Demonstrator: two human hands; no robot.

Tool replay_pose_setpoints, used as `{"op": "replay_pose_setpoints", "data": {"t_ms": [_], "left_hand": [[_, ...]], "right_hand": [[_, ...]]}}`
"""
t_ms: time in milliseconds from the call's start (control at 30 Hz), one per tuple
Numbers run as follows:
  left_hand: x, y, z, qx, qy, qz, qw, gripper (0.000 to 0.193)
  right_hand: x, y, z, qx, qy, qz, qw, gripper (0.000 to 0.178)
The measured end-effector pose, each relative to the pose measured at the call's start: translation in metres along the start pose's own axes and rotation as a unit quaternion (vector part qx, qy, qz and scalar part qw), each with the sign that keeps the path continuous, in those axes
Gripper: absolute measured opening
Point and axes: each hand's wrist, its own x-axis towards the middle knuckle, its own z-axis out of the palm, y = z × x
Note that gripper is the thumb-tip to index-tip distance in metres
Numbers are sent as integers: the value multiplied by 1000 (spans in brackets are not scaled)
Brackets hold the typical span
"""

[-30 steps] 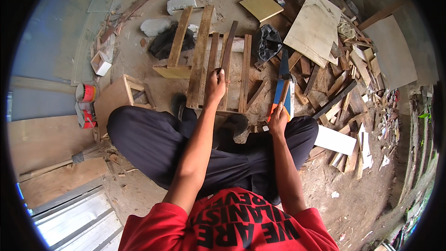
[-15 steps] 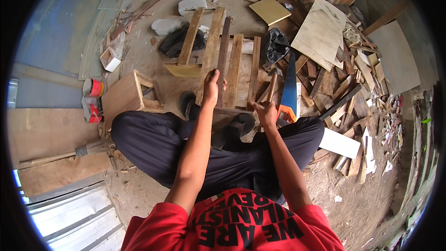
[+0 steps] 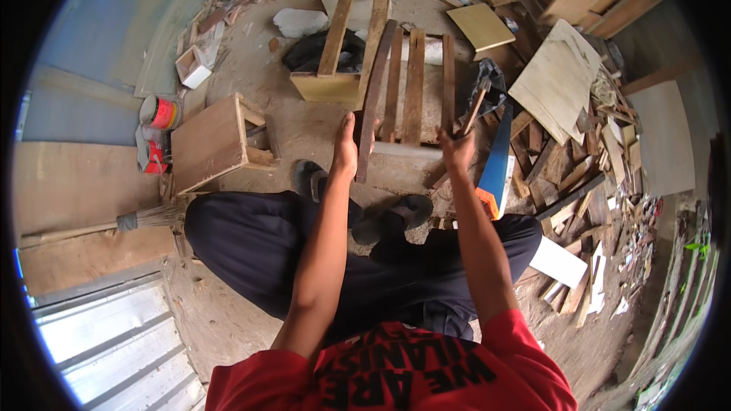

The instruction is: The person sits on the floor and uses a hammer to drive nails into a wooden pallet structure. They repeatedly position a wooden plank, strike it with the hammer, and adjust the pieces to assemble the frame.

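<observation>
My left hand (image 3: 349, 148) is closed around a dark wooden slat (image 3: 372, 99), thumb on one side and fingertips on the other. The slat leans slightly, its near end pointing toward my lap. In my right hand (image 3: 458, 151) is a tool with a slim wooden handle (image 3: 474, 108), pointing up and away; I cannot make out its head. Between my hands stands a slatted wooden frame (image 3: 415, 87), with a blurred crosspiece (image 3: 407, 151) at its near end. A pale wooden box (image 3: 324, 88) supports the far-left slats.
A blue saw (image 3: 499, 156) with an orange handle lies by my right knee. Scrap wood (image 3: 563, 160) and a pale board (image 3: 554, 80) heap up at the right. At the left are a wooden stool (image 3: 209, 144), red cans (image 3: 158, 112) and a broom (image 3: 148, 217).
My right hand has lifted away from the frame's near end with the wooden-handled tool. The slat in my left hand now tilts more, and its near end sticks out past the crosspiece. The view has shifted.
</observation>
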Motion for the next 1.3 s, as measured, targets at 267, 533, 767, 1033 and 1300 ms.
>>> {"op": "replay_pose_setpoints", "data": {"t_ms": [267, 533, 767, 1033, 1300], "left_hand": [[-32, 8, -33, 434, 95, 133, 886, 38], [-70, 0, -89, 542, 255, 184, 779, 43], [-77, -12, -162, 620, 301, 121, 714, 48], [-44, -88, -202, 619, 245, 52, 744, 45], [-14, -111, -223, 578, 309, 62, 753, 32]], "right_hand": [[101, -30, -6, -155, -41, -110, 981, 57], [-21, -13, -53, 31, 24, -177, 983, 27], [-87, -97, -50, 76, -112, -198, 971, 25], [-177, -70, -30, 53, -319, -84, 942, 26], [-178, -48, 21, 3, -442, -39, 896, 37]]}}
